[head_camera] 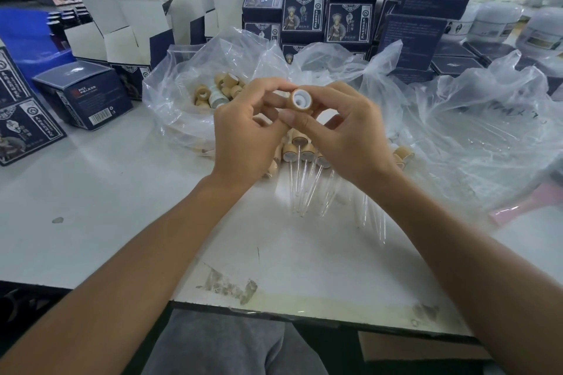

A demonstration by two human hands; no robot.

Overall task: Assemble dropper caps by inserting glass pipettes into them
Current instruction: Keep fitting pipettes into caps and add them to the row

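Leftmost, dark printed cartons [82, 97] lie on your white table [100, 192], with open white-lined boxes [122, 27] standing behind them. Just right of those, a clear plastic bag [176, 94] holds loose wood-coloured dropper caps [219, 90]. Your left hand [246, 134] is raised in front of that bag, fingers curled, its fingertips touching the one dropper cap [300, 100] you hold up between both hands; its white inside faces you. Beneath your hands, assembled droppers [304, 155] lie in a cluster on the table, caps away from you and glass pipettes [307, 192] pointing toward you. Your right hand [344, 137] pinches the raised cap from the other side, thumb across its lower edge. Whether a pipette is in either hand, you cannot tell. Further right, crumpled clear plastic bags [475, 137] spread over the table. Stacked dark product boxes [329, 0] rise behind, with white jars [499, 21] at far right.
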